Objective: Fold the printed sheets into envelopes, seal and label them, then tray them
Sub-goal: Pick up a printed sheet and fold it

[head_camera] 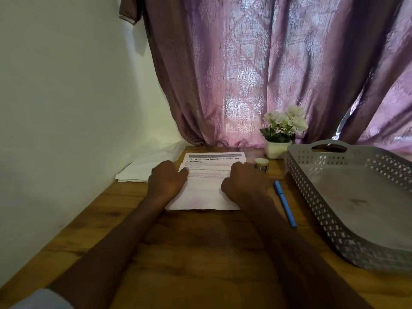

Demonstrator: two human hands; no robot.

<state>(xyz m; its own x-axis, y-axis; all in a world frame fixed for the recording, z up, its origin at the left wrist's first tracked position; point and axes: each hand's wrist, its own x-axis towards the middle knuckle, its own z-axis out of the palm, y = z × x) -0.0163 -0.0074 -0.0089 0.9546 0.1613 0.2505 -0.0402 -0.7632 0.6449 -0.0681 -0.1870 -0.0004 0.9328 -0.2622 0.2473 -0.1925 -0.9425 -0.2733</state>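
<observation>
A printed sheet (207, 188) headed "Washing Machine Exterior Cleaning" lies on the wooden table (200, 253). Its near part is folded up over the text, blank side showing. My left hand (167, 178) grips the fold's left end and my right hand (244, 182) grips its right end, fingers curled on the paper. A stack of white envelopes (133, 173) lies to the left, by the wall. A blue pen (285, 204) lies right of the sheet. A small roll of tape (261, 165) stands beyond my right hand. The grey perforated tray (312, 197) on the right has nothing in it.
A white pot of white flowers (279, 134) stands at the table's back, in front of a purple curtain (267, 74). A white wall (66, 108) runs along the table's left side. The tray takes up the right of the table.
</observation>
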